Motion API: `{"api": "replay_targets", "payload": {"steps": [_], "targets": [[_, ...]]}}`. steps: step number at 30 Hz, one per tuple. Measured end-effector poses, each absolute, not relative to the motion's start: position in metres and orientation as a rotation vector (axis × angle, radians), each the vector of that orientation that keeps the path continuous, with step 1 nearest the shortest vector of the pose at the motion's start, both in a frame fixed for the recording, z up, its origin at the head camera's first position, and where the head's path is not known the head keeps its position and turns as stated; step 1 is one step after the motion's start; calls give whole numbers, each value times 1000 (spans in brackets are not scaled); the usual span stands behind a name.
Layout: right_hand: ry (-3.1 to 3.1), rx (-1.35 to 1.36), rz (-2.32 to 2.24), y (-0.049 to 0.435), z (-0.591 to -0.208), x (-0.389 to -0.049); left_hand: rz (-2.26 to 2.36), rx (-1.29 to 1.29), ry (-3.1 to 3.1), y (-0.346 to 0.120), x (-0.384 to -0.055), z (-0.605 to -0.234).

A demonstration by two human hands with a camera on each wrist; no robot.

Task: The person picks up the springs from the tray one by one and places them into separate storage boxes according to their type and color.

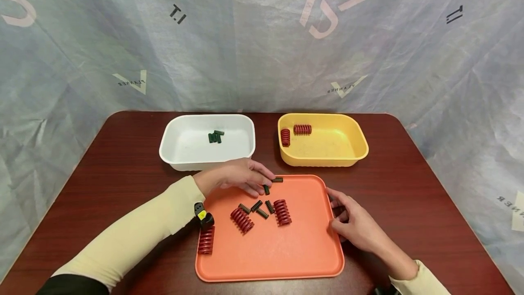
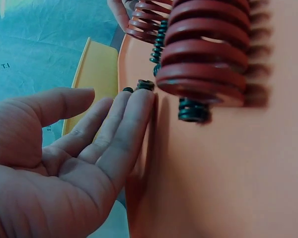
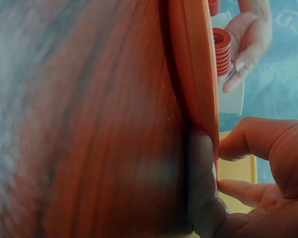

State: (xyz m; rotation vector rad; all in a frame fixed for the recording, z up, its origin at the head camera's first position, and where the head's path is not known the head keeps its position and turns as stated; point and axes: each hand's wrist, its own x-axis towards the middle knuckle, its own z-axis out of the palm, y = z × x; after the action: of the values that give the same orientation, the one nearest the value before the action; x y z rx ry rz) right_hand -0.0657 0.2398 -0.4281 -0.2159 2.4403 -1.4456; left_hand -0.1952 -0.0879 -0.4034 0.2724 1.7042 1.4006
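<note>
Left hand [image 1: 241,176]: unclenched, fingers extended beside small green springs [image 1: 278,180] at 12 o'clock on orange tray [image 1: 294,254]; contact unclear. Right hand [image 1: 355,221]: gripping that tray's edge, 3 o'clock. Red springs [image 1: 283,213], three: 9, 10 and 1 o'clock, same tray.

Left hand [image 1: 240,175] straight-fingered, right hand [image 1: 357,221] bent in a grip

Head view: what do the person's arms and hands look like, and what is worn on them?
The left hand and right hand are bare, without gloves. The left sleeve is pale yellow, with black cloth at its upper end; a small black wrist device bears a yellow patch. The right sleeve is also pale yellow, mostly cut off.
</note>
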Motion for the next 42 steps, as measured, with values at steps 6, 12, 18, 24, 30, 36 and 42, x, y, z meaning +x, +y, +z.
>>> {"api": "replay_targets", "payload": {"steps": [6, 12, 18, 24, 30, 36, 42], "targets": [[2435, -244, -1468, 240, -428, -66, 1397, 302, 1715, -88, -194, -404], [2436, -238, -1471, 241, -429, -65, 1407, 277, 1751, -86, -193, -406], [2442, -242, -1471, 241, -429, -66, 1342, 275, 1820, -87, -190, -409], [2441, -241, -1471, 241, -430, -66, 1236, 296, 1936, -83, -184, -409], [2434, -237, -1476, 241, -430, -66, 1209, 286, 2017, -82, -183, -410], [2429, -229, -1476, 241, -430, -65, 1234, 250, 1997, -84, -183, -409], [2432, -233, -1472, 241, -430, -66, 1336, 239, 1909, -88, -184, -407]]}}
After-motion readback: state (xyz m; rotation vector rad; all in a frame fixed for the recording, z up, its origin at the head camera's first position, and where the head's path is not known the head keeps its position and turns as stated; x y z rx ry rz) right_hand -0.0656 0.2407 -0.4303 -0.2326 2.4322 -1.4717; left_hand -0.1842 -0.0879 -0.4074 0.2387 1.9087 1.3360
